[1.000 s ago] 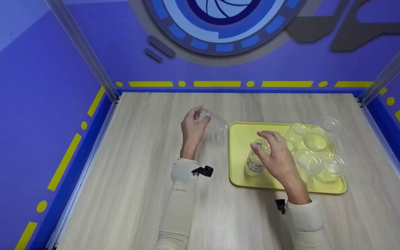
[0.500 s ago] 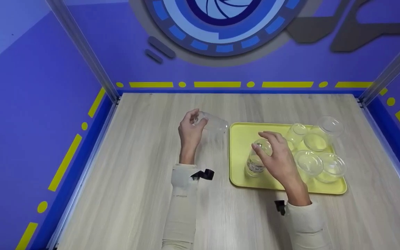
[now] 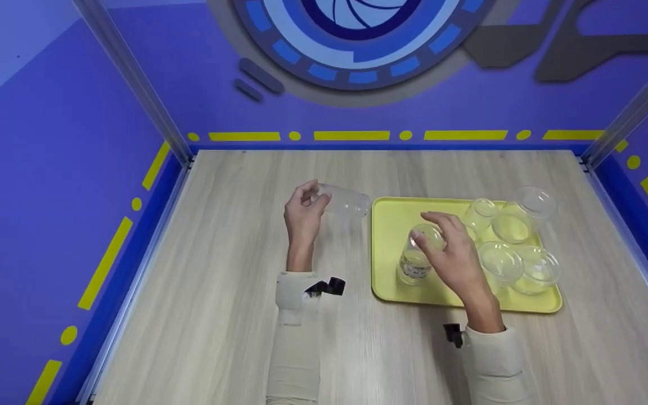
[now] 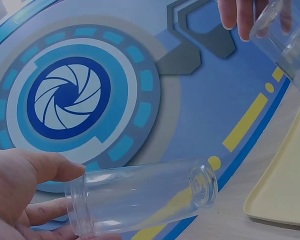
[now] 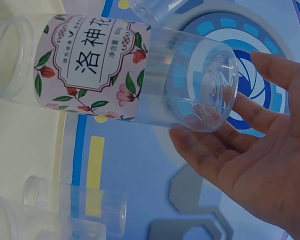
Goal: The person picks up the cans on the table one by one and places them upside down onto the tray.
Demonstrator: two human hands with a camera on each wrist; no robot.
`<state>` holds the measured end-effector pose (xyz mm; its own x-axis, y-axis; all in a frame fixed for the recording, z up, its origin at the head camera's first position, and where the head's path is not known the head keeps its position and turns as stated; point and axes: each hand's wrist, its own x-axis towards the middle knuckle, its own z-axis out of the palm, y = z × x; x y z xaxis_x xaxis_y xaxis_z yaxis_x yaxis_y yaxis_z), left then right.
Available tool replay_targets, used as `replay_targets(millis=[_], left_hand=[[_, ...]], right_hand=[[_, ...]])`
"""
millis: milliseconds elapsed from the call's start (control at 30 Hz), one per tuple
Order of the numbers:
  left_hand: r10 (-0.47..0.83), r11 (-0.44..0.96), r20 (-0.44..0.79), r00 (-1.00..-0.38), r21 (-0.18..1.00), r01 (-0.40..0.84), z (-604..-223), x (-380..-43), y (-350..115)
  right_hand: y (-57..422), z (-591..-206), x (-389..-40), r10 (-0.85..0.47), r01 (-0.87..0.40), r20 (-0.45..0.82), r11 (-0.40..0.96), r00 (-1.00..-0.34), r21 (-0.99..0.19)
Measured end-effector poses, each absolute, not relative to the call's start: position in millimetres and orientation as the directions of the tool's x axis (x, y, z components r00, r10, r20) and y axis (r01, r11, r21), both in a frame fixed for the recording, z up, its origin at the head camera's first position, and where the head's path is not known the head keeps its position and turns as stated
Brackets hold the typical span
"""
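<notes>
My left hand [image 3: 303,216] pinches a clear, unlabelled plastic jar [image 3: 347,201] by its threaded neck, left of the yellow tray [image 3: 383,225]. The jar lies nearly sideways, its base pointing right. In the left wrist view, the thumb presses on top of the neck [image 4: 80,205] with fingers underneath. My right hand [image 3: 454,256] is spread loosely at the raised base of a second clear jar [image 3: 414,261], which stands mouth-down on the tray. A floral label [image 5: 92,67] wraps that jar. In the right wrist view, its fingers are at the base and the thumb stands apart.
Several clear plastic jars [image 3: 501,261] stand crowded on the tray's right side. One jar [image 3: 536,202] is at the back right corner. Blue panels [image 3: 329,118] enclose the wooden table [image 3: 234,270] at the back and sides.
My left hand has drifted slightly left and toward me, with the unlabelled jar turning more level. My right hand has shifted slightly right, while the labelled jar stays in place.
</notes>
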<state>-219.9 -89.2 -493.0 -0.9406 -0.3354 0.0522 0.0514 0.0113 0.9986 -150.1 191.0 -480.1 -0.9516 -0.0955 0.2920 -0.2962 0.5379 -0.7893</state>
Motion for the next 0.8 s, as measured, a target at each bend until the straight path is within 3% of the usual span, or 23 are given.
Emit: replay_targets(millis=[800], left_hand=[[-0.315,-0.217,0.010,-0.949,0.973,0.082,-493.3,-201.0,-91.5]], right_hand=[[193.1,-478.3,-148.2,-0.026,-0.289,0.312,0.459,-0.950,-0.840]])
